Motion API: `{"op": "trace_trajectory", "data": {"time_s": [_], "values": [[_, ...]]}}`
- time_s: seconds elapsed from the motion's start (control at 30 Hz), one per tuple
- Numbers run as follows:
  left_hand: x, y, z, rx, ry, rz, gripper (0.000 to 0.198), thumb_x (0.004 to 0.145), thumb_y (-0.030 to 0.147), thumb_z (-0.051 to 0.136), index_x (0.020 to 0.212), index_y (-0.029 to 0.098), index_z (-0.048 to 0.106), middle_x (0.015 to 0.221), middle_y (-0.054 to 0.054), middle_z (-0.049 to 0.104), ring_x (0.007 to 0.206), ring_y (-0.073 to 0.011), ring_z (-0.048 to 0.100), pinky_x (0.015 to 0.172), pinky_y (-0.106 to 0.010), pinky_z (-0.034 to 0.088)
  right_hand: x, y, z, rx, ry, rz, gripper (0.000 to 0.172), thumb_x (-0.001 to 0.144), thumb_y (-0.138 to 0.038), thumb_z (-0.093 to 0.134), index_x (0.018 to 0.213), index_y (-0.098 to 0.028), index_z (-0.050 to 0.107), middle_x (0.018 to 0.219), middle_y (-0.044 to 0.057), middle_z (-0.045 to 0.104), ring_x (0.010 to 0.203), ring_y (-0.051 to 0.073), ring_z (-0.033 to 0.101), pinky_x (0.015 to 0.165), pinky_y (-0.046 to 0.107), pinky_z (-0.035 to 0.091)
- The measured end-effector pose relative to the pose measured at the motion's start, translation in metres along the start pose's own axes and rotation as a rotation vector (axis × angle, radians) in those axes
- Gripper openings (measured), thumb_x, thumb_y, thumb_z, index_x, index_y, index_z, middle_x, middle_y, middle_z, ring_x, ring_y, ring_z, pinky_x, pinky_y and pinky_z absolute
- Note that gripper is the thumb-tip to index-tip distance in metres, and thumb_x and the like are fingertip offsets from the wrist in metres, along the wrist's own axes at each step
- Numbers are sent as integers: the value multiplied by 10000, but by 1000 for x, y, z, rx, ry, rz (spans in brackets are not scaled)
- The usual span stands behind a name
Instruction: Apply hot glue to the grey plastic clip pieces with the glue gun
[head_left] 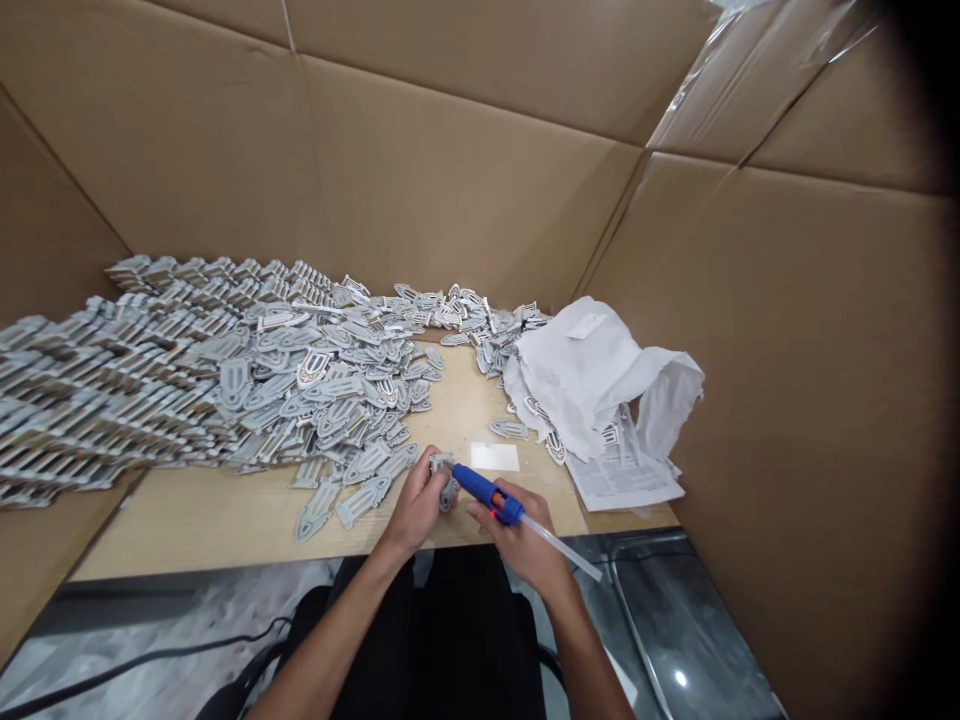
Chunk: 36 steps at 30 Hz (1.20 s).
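My left hand [415,512] is closed around a small grey clip-shaped piece [444,478] at the near edge of the wooden table [210,518]. A blue glue gun [486,492] with a clear glue stick [562,548] poking out of its back is gripped in my right hand [525,540]. The gun's nozzle points left and touches the grey piece. Both hands sit close together, just in front of a large heap of grey clip-shaped pieces [225,370].
Cardboard walls [450,180] enclose the table on the left, back and right. A crumpled white bag with papers [600,390] lies at the right. A small white card [494,456] rests beyond my hands. Below the table are a dark glossy floor and a cable [150,660].
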<state>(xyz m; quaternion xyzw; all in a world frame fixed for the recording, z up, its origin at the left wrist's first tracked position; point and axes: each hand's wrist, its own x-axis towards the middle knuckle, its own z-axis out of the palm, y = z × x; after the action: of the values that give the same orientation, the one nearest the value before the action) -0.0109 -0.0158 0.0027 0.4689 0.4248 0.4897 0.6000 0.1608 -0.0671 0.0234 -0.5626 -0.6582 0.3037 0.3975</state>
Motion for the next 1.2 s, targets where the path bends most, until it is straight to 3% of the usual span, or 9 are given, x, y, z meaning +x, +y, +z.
{"op": "trace_trajectory", "data": {"time_s": [0.33, 0.73, 0.97, 1.07, 1.2], "values": [[0, -1, 0, 31, 32, 14, 109, 906, 313, 562, 867, 222, 517, 699, 44, 537, 647, -129, 508, 644, -232, 439, 2, 1, 3, -34, -2, -54, 413, 953, -497, 705, 711, -207, 537, 638, -34, 504, 586, 132, 453, 584, 258, 341], [-1, 0, 0, 80, 38, 41, 123, 907, 332, 560, 861, 227, 515, 698, 49, 527, 637, -135, 503, 649, -242, 435, 3, -2, 1, -88, -35, -82, 374, 984, -497, 673, 764, -199, 619, 633, -15, 591, 561, 138, 516, 587, 254, 358], [5, -9, -5, 208, 74, 126, 198, 940, 419, 566, 893, 227, 554, 847, 1, 598, 827, -172, 566, 804, -263, 472, -2, -15, 8, -177, -15, -88, 305, 1006, -435, 655, 799, -218, 597, 734, 5, 644, 629, 163, 591, 607, 250, 400], [6, -13, -5, 192, 69, 126, 259, 933, 482, 597, 910, 226, 560, 862, -7, 607, 849, -185, 579, 804, -273, 483, -10, -20, 13, -247, 47, -166, 231, 1038, -373, 597, 864, -222, 604, 821, 17, 657, 669, 169, 611, 642, 257, 426], [6, -4, -8, 86, -33, 49, 293, 946, 513, 598, 928, 227, 540, 823, 5, 625, 771, -172, 618, 757, -276, 495, -17, -18, 6, -167, 296, -150, 283, 1017, -424, 619, 816, -225, 602, 716, -2, 624, 607, 160, 583, 622, 255, 446]]}}
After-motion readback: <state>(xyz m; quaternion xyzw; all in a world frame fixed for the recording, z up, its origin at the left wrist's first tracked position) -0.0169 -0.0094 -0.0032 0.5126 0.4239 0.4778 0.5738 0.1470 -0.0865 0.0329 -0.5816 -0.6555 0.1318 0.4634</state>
